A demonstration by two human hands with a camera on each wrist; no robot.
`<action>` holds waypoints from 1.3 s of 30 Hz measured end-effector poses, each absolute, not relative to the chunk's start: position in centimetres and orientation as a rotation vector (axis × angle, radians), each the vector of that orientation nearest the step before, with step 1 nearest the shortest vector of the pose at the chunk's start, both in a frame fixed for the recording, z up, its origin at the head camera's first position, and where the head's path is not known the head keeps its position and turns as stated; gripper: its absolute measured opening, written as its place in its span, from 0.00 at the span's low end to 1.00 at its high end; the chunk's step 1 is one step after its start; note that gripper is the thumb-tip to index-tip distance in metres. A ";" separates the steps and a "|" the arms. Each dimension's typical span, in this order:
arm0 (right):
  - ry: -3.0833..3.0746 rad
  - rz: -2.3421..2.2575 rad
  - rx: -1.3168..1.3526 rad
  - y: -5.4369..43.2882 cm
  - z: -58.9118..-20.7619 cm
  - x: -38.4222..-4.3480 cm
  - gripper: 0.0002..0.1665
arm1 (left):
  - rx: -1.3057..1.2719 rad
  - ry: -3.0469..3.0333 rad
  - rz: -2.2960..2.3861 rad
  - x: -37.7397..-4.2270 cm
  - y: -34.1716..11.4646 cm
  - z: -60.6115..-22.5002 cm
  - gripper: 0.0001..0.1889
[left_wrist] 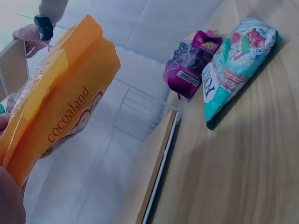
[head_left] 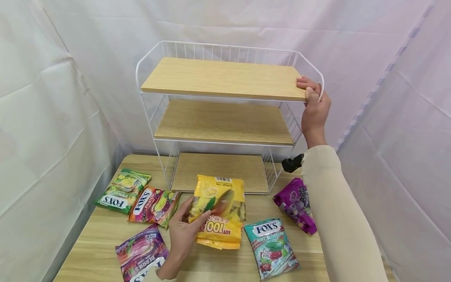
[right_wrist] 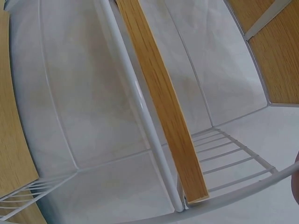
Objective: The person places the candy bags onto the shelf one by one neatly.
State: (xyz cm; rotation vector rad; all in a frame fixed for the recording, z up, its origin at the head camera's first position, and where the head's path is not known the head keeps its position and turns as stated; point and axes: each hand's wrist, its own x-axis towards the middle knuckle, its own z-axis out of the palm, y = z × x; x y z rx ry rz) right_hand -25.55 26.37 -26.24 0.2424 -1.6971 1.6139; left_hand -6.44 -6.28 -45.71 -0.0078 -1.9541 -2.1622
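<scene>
My left hand holds a yellow bag of mango candy, thumb across its front, in front of the rack's bottom level. In the head view the bag's lettering is upside down; the left wrist view shows its orange end marked cocoaland. With my right hand I grip the right front corner of a three-tier rack, at its wooden top shelf and white wire frame. Only a sliver of that hand shows at the edge of the right wrist view, beside the frame's wire rail.
On the table's left lie a green candy bag, a red fruit candy bag and a purple berries bag. A teal mint bag and a purple grape bag, partly behind my right sleeve, lie right. White sheeting surrounds the table.
</scene>
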 end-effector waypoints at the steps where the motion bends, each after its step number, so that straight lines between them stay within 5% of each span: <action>1: -1.692 1.615 0.243 26.4 -26.3 -25.6 0.21 | -0.009 -1.949 -2.158 -6.5 -6.3 -45.5 0.29; 39: -1.648 1.628 0.262 25.7 -25.5 -24.3 0.20 | -0.328 -1.585 -1.968 -10.3 -10.6 -36.1 0.28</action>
